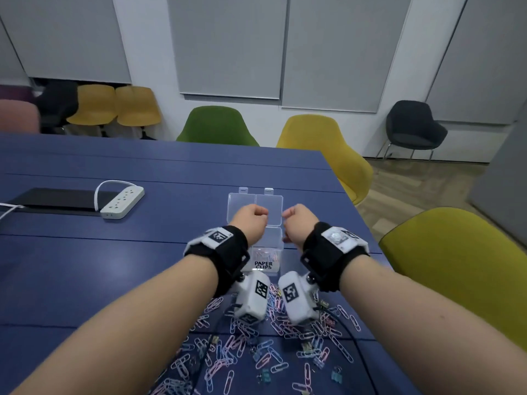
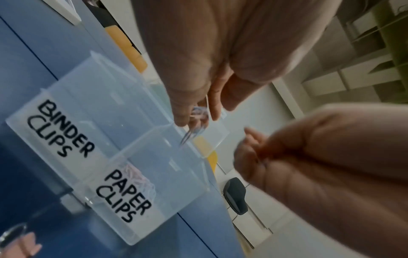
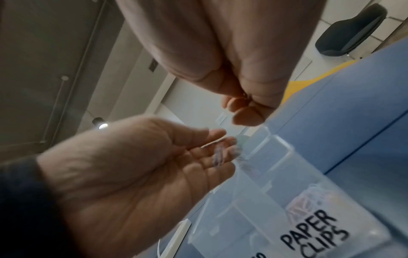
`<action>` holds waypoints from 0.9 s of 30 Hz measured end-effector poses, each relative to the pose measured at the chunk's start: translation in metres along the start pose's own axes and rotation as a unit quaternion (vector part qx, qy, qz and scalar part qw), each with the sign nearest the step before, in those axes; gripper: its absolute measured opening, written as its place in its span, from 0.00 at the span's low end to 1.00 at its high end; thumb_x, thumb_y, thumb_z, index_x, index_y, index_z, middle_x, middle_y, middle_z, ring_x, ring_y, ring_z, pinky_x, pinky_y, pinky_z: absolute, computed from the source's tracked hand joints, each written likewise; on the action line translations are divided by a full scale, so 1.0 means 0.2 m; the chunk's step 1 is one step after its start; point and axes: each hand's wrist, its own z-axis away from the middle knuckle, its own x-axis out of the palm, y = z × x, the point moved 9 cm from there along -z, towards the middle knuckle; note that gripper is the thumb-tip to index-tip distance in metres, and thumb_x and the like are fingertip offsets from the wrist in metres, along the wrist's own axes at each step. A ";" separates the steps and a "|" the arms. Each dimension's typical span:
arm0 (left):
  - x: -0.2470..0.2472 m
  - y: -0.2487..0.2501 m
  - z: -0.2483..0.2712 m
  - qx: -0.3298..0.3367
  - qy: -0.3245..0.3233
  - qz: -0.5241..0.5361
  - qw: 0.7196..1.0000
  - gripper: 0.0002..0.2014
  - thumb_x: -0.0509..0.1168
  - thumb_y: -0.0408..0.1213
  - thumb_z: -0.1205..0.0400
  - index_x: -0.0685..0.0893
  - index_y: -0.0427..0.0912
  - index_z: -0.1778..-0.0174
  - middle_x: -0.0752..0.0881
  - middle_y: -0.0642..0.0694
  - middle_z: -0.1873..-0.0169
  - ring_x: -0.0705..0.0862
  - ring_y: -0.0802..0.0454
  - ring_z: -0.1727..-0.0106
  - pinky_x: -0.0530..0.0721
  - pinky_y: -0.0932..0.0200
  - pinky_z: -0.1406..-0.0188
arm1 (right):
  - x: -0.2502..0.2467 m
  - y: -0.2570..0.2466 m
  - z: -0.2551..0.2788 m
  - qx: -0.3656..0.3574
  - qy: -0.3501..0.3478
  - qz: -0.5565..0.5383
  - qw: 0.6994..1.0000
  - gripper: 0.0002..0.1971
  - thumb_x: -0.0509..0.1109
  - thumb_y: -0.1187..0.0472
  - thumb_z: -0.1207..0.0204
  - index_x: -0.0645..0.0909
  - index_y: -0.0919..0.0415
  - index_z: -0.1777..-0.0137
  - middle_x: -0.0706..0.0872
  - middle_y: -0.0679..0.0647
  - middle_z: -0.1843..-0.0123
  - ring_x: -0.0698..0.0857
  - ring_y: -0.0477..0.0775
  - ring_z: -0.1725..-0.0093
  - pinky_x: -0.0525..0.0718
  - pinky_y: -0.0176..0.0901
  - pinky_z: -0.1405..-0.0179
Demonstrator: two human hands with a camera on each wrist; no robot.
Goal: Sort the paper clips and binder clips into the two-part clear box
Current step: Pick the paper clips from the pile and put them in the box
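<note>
Bare to the wrist strap, the left hand hovers over the clear box on the blue table, fingers loosely curled around a few paper clips. Beside it, the right hand hangs knuckles-up above the box's right side, fingertips pinched on something small; what it is I cannot tell. Loose clips lie scattered near the person.

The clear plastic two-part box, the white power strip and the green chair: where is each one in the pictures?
Clear plastic two-part box (image 1: 269,208): head view, on its open lid.
White power strip (image 1: 122,202): head view, middle of its socket face.
Green chair (image 1: 216,126): head view, on its backrest.
</note>
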 end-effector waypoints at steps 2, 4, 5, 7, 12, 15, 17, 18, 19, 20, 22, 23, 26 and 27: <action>0.02 -0.01 -0.01 0.009 -0.005 -0.003 1.000 0.12 0.54 0.27 0.17 0.81 0.42 0.59 0.79 0.41 0.55 0.76 0.48 0.52 0.76 0.55 0.51 | 0.07 -0.04 -0.05 -0.024 -0.004 -0.005 1.000 0.15 0.53 0.76 0.22 0.68 0.54 0.61 0.73 0.57 0.62 0.75 0.55 0.68 0.79 0.48 0.63; 0.00 -0.03 -0.03 0.001 0.000 0.065 0.998 0.16 0.52 0.26 0.17 0.78 0.45 0.65 0.79 0.39 0.57 0.74 0.48 0.55 0.70 0.57 0.62 | 0.14 -0.06 -0.09 -0.042 -0.037 0.013 0.998 0.11 0.53 0.75 0.22 0.69 0.58 0.52 0.76 0.59 0.55 0.78 0.57 0.60 0.77 0.45 0.63; -0.02 -0.05 -0.03 -0.007 -0.001 0.101 0.995 0.16 0.52 0.25 0.16 0.78 0.44 0.64 0.80 0.39 0.59 0.75 0.48 0.58 0.68 0.59 0.65 | 0.17 -0.06 -0.09 -0.048 -0.050 0.027 0.997 0.10 0.54 0.74 0.21 0.70 0.60 0.47 0.77 0.59 0.52 0.79 0.57 0.57 0.76 0.43 0.62; -0.05 -0.05 0.00 -0.016 -0.017 0.146 0.989 0.14 0.51 0.24 0.15 0.79 0.40 0.58 0.79 0.42 0.62 0.76 0.51 0.61 0.68 0.62 0.66 | 0.17 -0.05 -0.11 -0.054 -0.059 0.057 0.995 0.11 0.58 0.71 0.19 0.71 0.63 0.39 0.79 0.59 0.48 0.79 0.56 0.50 0.78 0.45 0.52; -0.11 -0.03 0.07 0.058 -0.057 -0.027 0.996 0.11 0.61 0.30 0.18 0.83 0.51 0.57 0.87 0.42 0.47 0.84 0.44 0.41 0.81 0.49 0.39 | -0.01 0.03 -0.04 -0.043 -0.043 0.018 0.998 0.09 0.56 0.74 0.20 0.73 0.61 0.56 0.82 0.59 0.59 0.81 0.54 0.62 0.77 0.40 0.66; -0.06 -0.05 0.18 0.076 -0.120 -0.131 0.981 0.07 0.64 0.33 0.18 0.85 0.50 0.54 0.88 0.44 0.48 0.86 0.46 0.43 0.83 0.46 0.35 | -0.16 0.10 0.09 -0.032 -0.061 0.032 0.997 0.12 0.56 0.77 0.21 0.73 0.63 0.59 0.79 0.59 0.66 0.79 0.53 0.69 0.76 0.35 0.75; 0.00 -0.06 0.27 0.094 -0.153 -0.201 0.963 0.06 0.64 0.35 0.18 0.86 0.46 0.50 0.88 0.47 0.51 0.85 0.51 0.51 0.84 0.52 0.38 | -0.27 0.21 0.16 -0.008 -0.072 0.126 0.989 0.13 0.59 0.77 0.22 0.73 0.60 0.64 0.79 0.58 0.68 0.81 0.53 0.72 0.77 0.36 0.79; 0.03 -0.06 0.31 0.104 -0.169 -0.236 0.951 0.06 0.65 0.35 0.19 0.86 0.44 0.49 0.88 0.47 0.52 0.85 0.52 0.53 0.84 0.54 0.40 | -0.31 0.26 0.19 0.005 -0.078 0.195 0.978 0.13 0.61 0.76 0.23 0.74 0.60 0.65 0.80 0.58 0.70 0.82 0.54 0.73 0.79 0.37 0.79; 0.07 -0.07 0.36 0.110 -0.186 -0.271 0.938 0.06 0.65 0.36 0.19 0.86 0.43 0.49 0.88 0.47 0.52 0.85 0.53 0.53 0.84 0.56 0.43 | -0.35 0.32 0.22 0.023 -0.090 0.272 0.958 0.12 0.63 0.74 0.24 0.75 0.60 0.65 0.80 0.58 0.70 0.82 0.56 0.73 0.81 0.40 0.77; 0.11 -0.08 0.40 0.115 -0.205 -0.306 0.923 0.06 0.66 0.36 0.19 0.86 0.43 0.49 0.88 0.48 0.53 0.85 0.54 0.54 0.84 0.59 0.47 | -0.38 0.38 0.25 0.041 -0.106 0.349 0.930 0.10 0.64 0.72 0.25 0.76 0.59 0.65 0.81 0.57 0.71 0.82 0.57 0.71 0.83 0.42 0.75; 0.20 -0.11 0.48 0.126 -0.237 -0.382 0.884 0.07 0.67 0.37 0.20 0.85 0.44 0.48 0.86 0.50 0.54 0.83 0.55 0.54 0.82 0.65 0.52 | -0.42 0.46 0.33 0.071 -0.137 0.474 0.867 0.06 0.69 0.65 0.25 0.78 0.58 0.63 0.80 0.53 0.70 0.81 0.52 0.71 0.82 0.39 0.72; 0.24 -0.12 0.51 0.133 -0.249 -0.418 0.864 0.07 0.68 0.37 0.21 0.84 0.44 0.48 0.85 0.51 0.54 0.83 0.55 0.53 0.81 0.66 0.53 | -0.43 0.48 0.36 0.076 -0.144 0.509 0.845 0.06 0.72 0.62 0.26 0.78 0.57 0.63 0.80 0.50 0.70 0.80 0.49 0.72 0.81 0.36 0.73; 0.37 -0.15 0.60 0.147 -0.274 -0.487 0.816 0.11 0.70 0.36 0.23 0.84 0.42 0.46 0.84 0.48 0.53 0.83 0.51 0.50 0.80 0.63 0.53 | -0.40 0.52 0.42 0.062 -0.142 0.543 0.825 0.09 0.77 0.55 0.29 0.80 0.57 0.59 0.84 0.51 0.63 0.82 0.51 0.66 0.79 0.36 0.72; 0.41 -0.15 0.62 0.148 -0.279 -0.504 0.804 0.13 0.70 0.35 0.23 0.84 0.41 0.43 0.85 0.46 0.49 0.83 0.49 0.47 0.80 0.62 0.51 | -0.39 0.52 0.43 0.056 -0.136 0.543 0.826 0.10 0.78 0.54 0.30 0.81 0.57 0.57 0.85 0.52 0.59 0.82 0.52 0.62 0.79 0.36 0.71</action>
